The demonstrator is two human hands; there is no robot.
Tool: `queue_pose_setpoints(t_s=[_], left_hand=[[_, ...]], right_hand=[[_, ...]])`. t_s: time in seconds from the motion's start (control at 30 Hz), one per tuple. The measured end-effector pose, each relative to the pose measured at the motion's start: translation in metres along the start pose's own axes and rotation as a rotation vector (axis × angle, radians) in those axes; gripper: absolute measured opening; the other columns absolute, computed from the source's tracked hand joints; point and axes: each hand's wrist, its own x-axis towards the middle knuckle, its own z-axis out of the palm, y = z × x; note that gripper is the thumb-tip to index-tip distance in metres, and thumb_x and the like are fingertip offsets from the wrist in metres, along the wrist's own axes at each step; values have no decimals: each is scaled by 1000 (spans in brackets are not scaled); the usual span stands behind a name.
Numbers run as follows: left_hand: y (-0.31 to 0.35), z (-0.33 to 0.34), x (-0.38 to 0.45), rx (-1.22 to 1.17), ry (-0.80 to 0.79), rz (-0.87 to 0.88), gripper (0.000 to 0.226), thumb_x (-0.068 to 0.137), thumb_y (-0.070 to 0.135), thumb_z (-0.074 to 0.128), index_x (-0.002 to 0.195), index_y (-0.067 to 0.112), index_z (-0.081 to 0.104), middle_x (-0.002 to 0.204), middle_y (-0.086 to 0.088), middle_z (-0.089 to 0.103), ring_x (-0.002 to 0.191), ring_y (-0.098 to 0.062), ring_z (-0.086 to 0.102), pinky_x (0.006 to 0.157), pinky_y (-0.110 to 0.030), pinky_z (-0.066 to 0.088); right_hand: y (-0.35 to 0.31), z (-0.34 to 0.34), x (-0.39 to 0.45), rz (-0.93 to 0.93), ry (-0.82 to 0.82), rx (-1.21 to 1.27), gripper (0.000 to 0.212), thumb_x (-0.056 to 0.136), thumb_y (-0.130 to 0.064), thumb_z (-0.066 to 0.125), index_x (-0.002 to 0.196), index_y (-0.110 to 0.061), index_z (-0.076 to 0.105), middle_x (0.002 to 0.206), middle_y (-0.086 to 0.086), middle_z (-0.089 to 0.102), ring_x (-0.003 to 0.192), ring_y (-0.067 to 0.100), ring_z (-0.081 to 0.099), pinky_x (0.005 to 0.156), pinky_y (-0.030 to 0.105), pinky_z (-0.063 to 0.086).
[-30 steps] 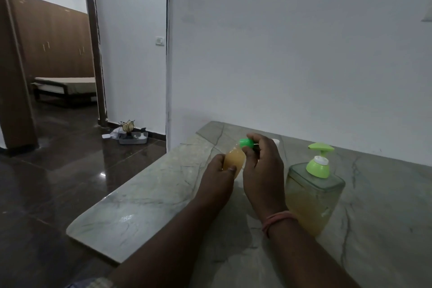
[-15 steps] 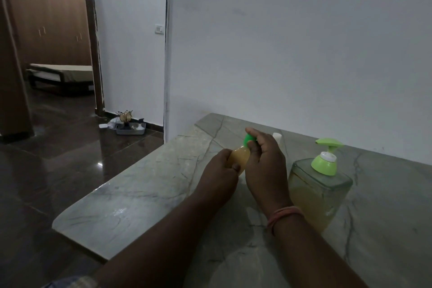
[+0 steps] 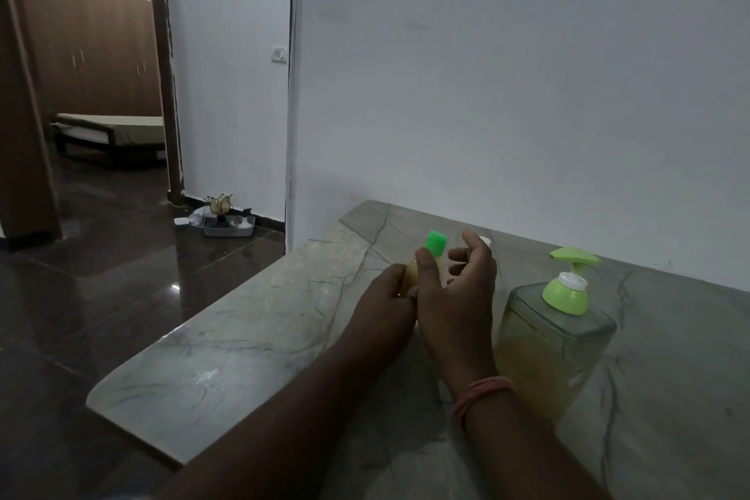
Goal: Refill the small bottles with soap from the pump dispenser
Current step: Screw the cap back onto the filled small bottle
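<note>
My left hand (image 3: 385,298) grips a small bottle (image 3: 410,276) of yellowish soap with a green cap (image 3: 435,243), held tilted above the marble counter (image 3: 227,357). My right hand (image 3: 456,296) is beside it with fingers spread and relaxed, off the cap; its thumb lies against the bottle's neck. A white object (image 3: 485,241), perhaps another small bottle's top, peeks out behind my right fingers. The clear square pump dispenser (image 3: 548,353) with a light green pump head (image 3: 572,258) stands to the right, partly filled with yellowish soap.
The counter ends at a rounded left edge (image 3: 101,398) above a dark glossy floor. A white wall runs behind the counter. On the floor by the doorway lies a grey tray (image 3: 229,226) with small items.
My right hand has let go of the green cap and opened its fingers. The camera view shifted slightly; the left hand still holds the bottle.
</note>
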Motion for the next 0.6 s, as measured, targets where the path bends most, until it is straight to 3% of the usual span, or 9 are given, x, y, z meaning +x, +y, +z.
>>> queue_pose_setpoints(t_s=[0.1,0.17,0.33,0.4,0.5,0.6], left_hand=[[-1,2,-1,16,-26,23,16,98,12,55,111,13,63,95,-1,69,83,-13,66,65,-22,51],[-3,1,0,14,-3,14,16,98,13,55,112,12,63,92,0,67,79,-10,64,61,-17,47],[-3,-2,3,-29,10,-10,17,101,18,54,114,10,62,97,-7,70,86,-20,68,70,-32,57],[-2,-2,1,-36,-32,18,19,100,17,55,117,13,63,100,-4,71,89,-18,69,76,-35,61],[-2,-1,0,-37,-94,46,23,98,10,55,119,15,62,104,-2,71,93,-17,69,80,-36,61],[-2,0,-1,18,-110,82,21,96,6,55,113,15,62,100,-1,70,91,-17,67,74,-27,58]], right_hand=[[3,1,1,77,-91,40,47,98,-42,51,139,-22,44,124,-4,53,115,13,53,98,41,50],[1,0,-1,40,-100,35,35,99,-39,50,130,-23,53,117,-5,58,111,12,58,96,41,51],[-4,-2,-5,-27,-17,46,23,93,-30,63,110,-22,49,104,-5,54,95,7,55,78,25,49],[-6,-1,-4,22,-20,84,30,94,-34,61,116,-21,46,108,-3,53,97,9,56,79,26,51],[-7,-1,-3,103,-73,171,43,99,-37,49,137,-19,44,129,-4,53,118,11,53,97,29,48],[-9,-3,-1,100,-117,143,38,102,-38,43,134,-20,54,117,-13,60,109,0,56,97,28,50]])
